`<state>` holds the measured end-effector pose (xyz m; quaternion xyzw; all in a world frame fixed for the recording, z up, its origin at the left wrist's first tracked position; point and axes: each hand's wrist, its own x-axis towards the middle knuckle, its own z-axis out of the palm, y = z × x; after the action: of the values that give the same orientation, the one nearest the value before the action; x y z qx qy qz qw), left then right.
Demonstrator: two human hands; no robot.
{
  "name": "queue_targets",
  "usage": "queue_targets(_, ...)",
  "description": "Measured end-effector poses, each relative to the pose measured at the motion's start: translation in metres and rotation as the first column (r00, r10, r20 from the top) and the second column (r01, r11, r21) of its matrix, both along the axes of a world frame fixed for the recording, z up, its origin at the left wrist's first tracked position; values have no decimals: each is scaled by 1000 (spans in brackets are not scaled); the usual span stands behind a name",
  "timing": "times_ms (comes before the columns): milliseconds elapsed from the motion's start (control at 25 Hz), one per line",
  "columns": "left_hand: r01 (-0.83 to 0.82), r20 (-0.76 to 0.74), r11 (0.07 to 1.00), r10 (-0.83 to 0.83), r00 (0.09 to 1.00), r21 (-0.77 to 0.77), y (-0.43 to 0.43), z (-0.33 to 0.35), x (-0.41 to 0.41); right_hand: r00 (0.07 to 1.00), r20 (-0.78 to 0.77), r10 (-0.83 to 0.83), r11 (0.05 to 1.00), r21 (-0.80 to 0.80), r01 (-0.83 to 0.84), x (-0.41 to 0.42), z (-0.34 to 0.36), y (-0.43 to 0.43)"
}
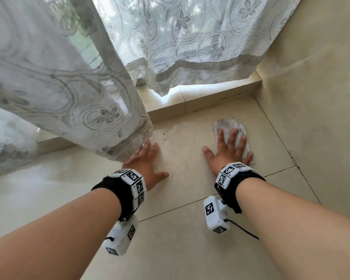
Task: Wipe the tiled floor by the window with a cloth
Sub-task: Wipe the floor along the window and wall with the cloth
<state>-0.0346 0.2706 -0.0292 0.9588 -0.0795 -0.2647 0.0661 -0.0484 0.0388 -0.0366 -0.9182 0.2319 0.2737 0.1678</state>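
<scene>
A dirty white cloth (228,124) lies flat on the beige tiled floor (186,229) near the right wall, just below the window step. My right hand (228,152) presses on the cloth with its fingers spread and straight. My left hand (148,160) rests flat on the bare tiles to the left, its fingers straight and partly hidden under the hem of the lace curtain (69,87). A wet smear (176,128) and a few dark specks show on the tile between the hands.
A raised tiled step (200,100) runs along the foot of the window. A second lace curtain panel (190,41) hangs over it. The cream wall (315,98) closes the right side, meeting the floor in a corner.
</scene>
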Motion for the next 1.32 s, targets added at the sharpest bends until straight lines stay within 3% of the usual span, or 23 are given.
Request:
queue_targets(440,-52,-66,997,48,997,-51,8,-2,-4,997,-70,-22,1000,-24,20,-1,-2,-25)
queue_targets(680,-36,-115,999,38,993,26,16,-6,-10,993,-86,85,996,12,-84,-1,-7,-23)
queue_targets(920,-74,-113,997,78,991,34,23,-4,-8,998,-70,-7,1000,-12,6,-2,-7,-39)
queue_targets(1320,-157,-163,983,171,972,93,43,-7,-17,998,-57,30,1000,7,-29,-2,-8,-45)
